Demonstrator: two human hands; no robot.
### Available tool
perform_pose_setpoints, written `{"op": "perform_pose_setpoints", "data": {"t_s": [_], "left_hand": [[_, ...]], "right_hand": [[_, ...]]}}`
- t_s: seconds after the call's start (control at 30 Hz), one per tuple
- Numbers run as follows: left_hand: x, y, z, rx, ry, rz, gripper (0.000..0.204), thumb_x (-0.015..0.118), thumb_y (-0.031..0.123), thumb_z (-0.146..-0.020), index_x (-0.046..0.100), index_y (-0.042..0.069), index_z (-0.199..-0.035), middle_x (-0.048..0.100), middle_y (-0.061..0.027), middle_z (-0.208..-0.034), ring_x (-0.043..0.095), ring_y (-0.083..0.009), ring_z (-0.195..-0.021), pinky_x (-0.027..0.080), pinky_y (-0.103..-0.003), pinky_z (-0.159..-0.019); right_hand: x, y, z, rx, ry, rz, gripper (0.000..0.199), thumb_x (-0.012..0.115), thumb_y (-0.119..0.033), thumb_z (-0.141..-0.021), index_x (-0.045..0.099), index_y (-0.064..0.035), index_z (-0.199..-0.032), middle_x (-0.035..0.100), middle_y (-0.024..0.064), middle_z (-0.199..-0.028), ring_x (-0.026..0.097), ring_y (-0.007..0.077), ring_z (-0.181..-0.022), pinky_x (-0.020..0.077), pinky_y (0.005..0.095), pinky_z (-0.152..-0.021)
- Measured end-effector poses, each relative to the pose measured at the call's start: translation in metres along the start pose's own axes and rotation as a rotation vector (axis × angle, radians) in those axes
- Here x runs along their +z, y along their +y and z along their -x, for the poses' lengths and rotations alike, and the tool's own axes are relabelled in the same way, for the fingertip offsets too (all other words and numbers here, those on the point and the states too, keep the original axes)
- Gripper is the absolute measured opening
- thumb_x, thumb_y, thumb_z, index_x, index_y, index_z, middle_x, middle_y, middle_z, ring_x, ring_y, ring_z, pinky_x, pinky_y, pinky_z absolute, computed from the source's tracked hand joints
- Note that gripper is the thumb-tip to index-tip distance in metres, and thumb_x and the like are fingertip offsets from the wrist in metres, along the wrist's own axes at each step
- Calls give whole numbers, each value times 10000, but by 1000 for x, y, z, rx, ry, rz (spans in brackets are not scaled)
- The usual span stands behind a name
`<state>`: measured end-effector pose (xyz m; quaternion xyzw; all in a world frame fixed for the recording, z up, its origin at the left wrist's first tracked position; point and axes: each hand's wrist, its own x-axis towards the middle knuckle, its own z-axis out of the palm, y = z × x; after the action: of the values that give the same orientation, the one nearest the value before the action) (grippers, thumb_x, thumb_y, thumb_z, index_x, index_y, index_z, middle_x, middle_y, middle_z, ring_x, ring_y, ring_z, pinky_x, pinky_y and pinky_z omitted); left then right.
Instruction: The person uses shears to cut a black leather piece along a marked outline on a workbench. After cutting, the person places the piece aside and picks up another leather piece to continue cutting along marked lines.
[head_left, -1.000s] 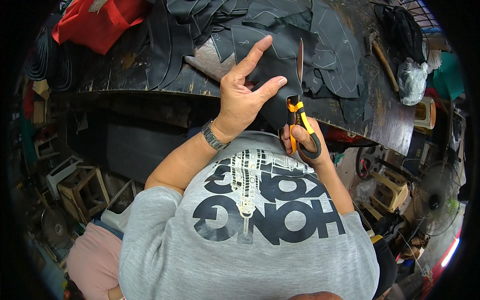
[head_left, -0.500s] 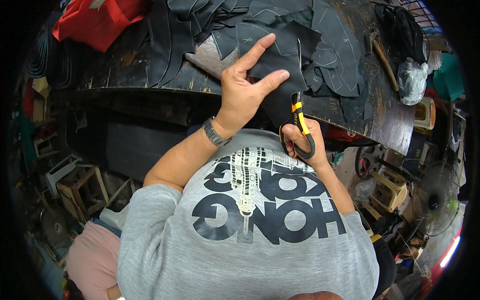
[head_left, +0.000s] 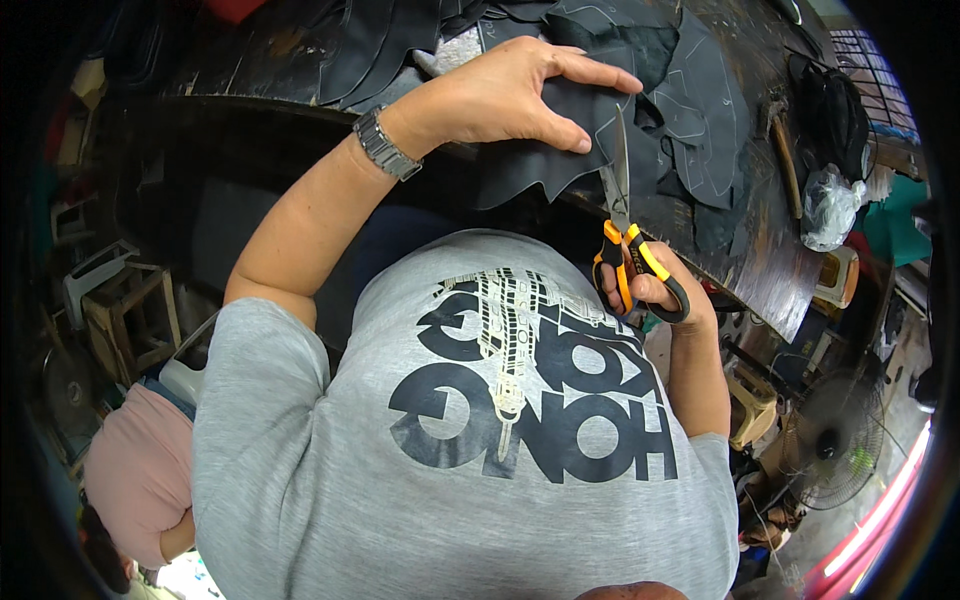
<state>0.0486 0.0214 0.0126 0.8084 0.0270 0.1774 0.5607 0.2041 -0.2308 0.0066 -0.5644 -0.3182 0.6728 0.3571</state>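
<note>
left hand [head_left: 505, 97] lies spread over a black sheet [head_left: 525, 168], its grip impossible to tell; right hand [head_left: 690, 273], apart, clasps orange-handled scissors [head_left: 620, 205].

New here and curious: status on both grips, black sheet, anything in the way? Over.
Left grip spread over black sheet. Right grip holding scissors, handles spread, at sheet's right edge. Possible snag: white-lined pieces just right of scissors.

Two hands [head_left: 500, 98] [head_left: 679, 270], one pair of scissors [head_left: 620, 212]
</note>
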Motion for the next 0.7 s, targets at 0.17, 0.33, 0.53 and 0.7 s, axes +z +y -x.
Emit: {"op": "perform_pose_setpoints", "data": {"t_s": [0.17,0.33,0.53,0.7], "left_hand": [[2,-8,1,-30,-83,-3,536,740,75,-695,664,104,-1225,664,-119,-1178,663,-198,-1006,511,-267,-912],[4,-16,1,-59,-96,34,544,746,120,-689,667,128,-1228,670,-135,-1166,686,-210,-945,532,-263,-872],[4,-18,3,-81,-99,33,553,747,136,-690,662,134,-1236,661,-138,-1185,688,-214,-939,532,-266,-876],[3,-17,3,-43,-101,26,563,747,131,-690,654,127,-1245,655,-138,-1194,660,-225,-1019,498,-286,-940]], "right_hand": [[-3,-4,0,32,-49,72,667,757,-637,-682,612,-7,-848,574,29,-677,579,115,-597,460,229,-551],[0,-2,-1,16,-51,50,665,759,-634,-689,608,-8,-852,570,23,-684,567,108,-598,453,226,-555],[3,0,-4,-18,-18,90,680,754,-661,-678,602,-17,-836,563,16,-682,560,98,-593,448,223,-544],[4,2,-3,-6,-3,41,694,760,-679,-656,597,-22,-811,549,6,-652,541,91,-553,432,211,-512]]}}
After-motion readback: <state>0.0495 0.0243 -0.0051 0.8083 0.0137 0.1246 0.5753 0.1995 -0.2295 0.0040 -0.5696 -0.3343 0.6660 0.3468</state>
